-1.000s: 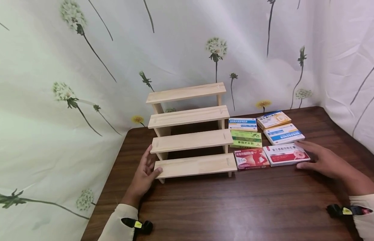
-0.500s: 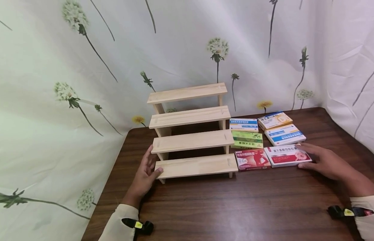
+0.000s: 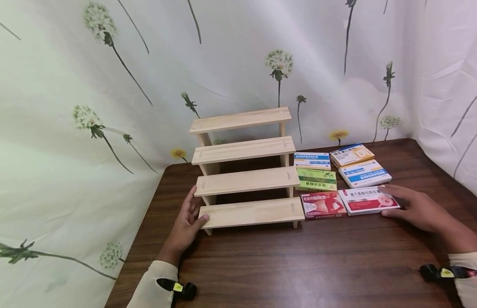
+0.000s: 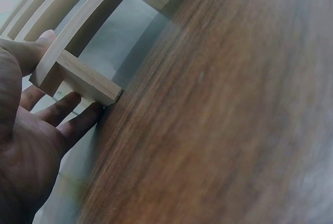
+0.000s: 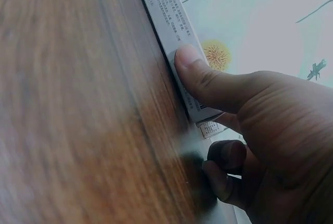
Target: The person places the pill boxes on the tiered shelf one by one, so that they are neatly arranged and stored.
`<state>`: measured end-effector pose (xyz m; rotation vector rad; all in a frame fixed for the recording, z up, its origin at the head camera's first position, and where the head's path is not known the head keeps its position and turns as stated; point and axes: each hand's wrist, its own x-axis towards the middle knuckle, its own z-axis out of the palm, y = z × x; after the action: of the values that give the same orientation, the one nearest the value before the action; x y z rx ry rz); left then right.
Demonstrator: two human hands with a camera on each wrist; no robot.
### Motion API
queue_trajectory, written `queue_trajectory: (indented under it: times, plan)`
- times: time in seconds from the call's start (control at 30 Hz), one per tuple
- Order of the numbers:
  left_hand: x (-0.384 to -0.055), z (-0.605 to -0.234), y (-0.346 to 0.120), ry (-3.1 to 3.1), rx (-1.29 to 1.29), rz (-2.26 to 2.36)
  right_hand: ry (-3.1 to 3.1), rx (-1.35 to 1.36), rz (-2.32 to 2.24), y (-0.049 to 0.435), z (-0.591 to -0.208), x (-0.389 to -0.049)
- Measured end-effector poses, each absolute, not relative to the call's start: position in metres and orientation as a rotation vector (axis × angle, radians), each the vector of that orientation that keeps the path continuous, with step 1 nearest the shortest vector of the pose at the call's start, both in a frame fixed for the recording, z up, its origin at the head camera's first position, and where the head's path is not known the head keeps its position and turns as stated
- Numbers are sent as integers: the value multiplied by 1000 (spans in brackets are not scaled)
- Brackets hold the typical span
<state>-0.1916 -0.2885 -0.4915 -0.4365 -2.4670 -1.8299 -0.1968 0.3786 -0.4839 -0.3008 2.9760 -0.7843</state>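
Observation:
A pale wooden four-step display stand (image 3: 251, 213) stands on the table. My left hand (image 3: 186, 224) grips its left end, with the thumb on top of the lowest step and the other fingers along the side. In the left wrist view the fingers (image 4: 60, 110) reach beside the short front leg (image 4: 88, 78). Over on the right, my right hand (image 3: 419, 208) pinches the right end of a white and red medicine box (image 3: 367, 200) lying flat. The right wrist view shows the thumb (image 5: 195, 67) against the box's printed front side; the index finger is partly hidden behind it.
A red medicine box (image 3: 323, 205) lies between the stand and the white and red one. Behind are a green box (image 3: 316, 179), two blue and white boxes (image 3: 312, 161) and an orange and white box (image 3: 352, 155). A dandelion-print cloth (image 3: 231, 55) hangs behind the brown table (image 3: 300, 265).
The head view has shifted slightly, so everything sits a little lower and further right. Both hands keep their places on the stand and the box.

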Motion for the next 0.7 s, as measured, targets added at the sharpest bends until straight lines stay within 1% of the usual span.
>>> queue_trajectory:
  times: [0.7]
  plan:
    - [-193,-491,-288,-2451,-459,-1847,2910,-198,-804,384,-480,-196]
